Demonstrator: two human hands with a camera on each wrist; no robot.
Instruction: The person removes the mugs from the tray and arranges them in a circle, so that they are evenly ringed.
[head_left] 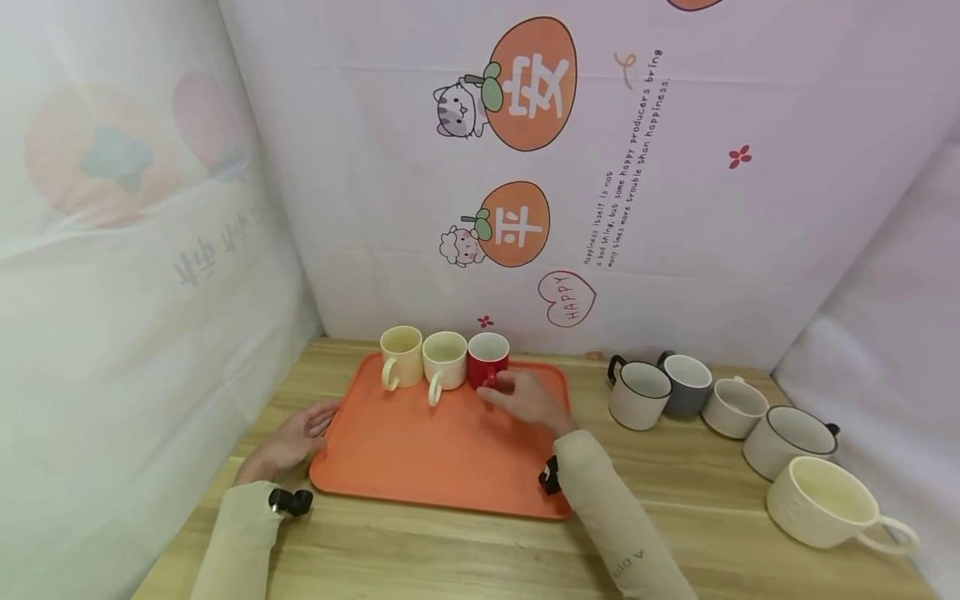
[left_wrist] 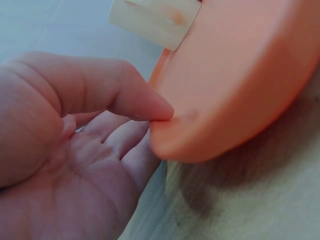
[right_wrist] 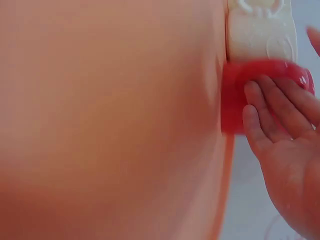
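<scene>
An orange tray (head_left: 442, 454) lies on the wooden table, with three mugs in a row along its far edge: a yellow mug (head_left: 406, 367), a cream mug (head_left: 448, 375) and a red mug (head_left: 477, 371). My left hand (head_left: 288, 442) pinches the tray's left rim; the left wrist view shows the thumb on the rim and the fingers partly hidden behind it. Beside the red mug, my right hand (head_left: 528, 402) touches it around its handle. In the right wrist view the fingers lie fairly straight against the red mug, with the thumb apart from it.
Several more mugs stand on the table to the right: a white mug with black rim (head_left: 636, 404), a grey mug (head_left: 684, 392), a small white mug (head_left: 733, 410), another black-rimmed mug (head_left: 783, 442) and a wide cream mug (head_left: 813, 508). Printed cloth (head_left: 390, 167) hangs behind.
</scene>
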